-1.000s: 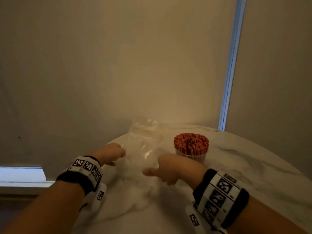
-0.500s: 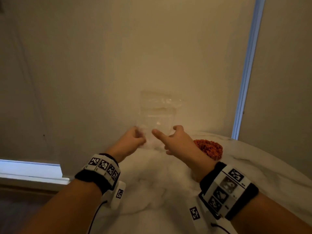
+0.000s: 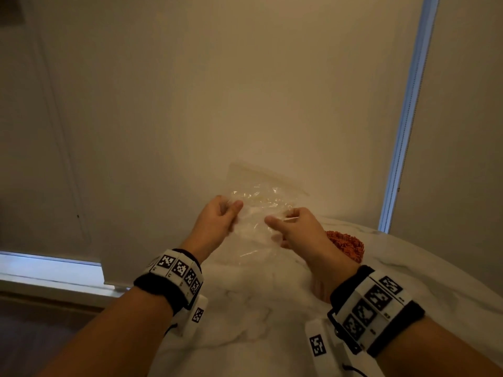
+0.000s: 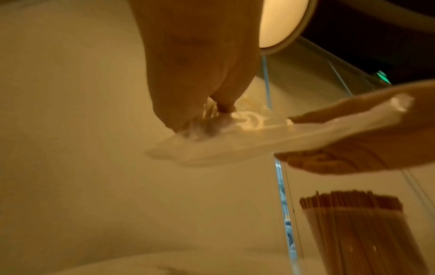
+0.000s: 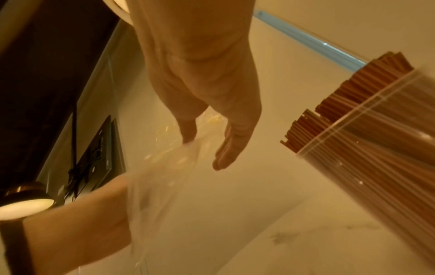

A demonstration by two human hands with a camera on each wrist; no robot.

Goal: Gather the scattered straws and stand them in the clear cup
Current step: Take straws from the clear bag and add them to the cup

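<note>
A crumpled clear plastic bag (image 3: 258,210) hangs in the air above the white marble table (image 3: 245,308). My left hand (image 3: 231,210) pinches its left edge, and my right hand (image 3: 277,217) pinches its right edge between thumb and fingers. The clear cup (image 5: 381,148) stands on the table at the right, packed with upright orange straws (image 3: 345,243). In the head view my right wrist hides most of the cup. The left wrist view shows the bag (image 4: 235,141) stretched between both hands, with the cup (image 4: 367,232) below it. I see no loose straws on the table.
A pale roller blind (image 3: 245,91) hangs close behind the table, with a bright window strip (image 3: 402,131) at the right. The table's round edge falls away at the left. A lit round lamp (image 4: 280,24) shows in the wrist views.
Both hands have lifted the bag off the table and hold it up between them. The view has tilted upward, so the cup now sits lower right behind my right wrist.
</note>
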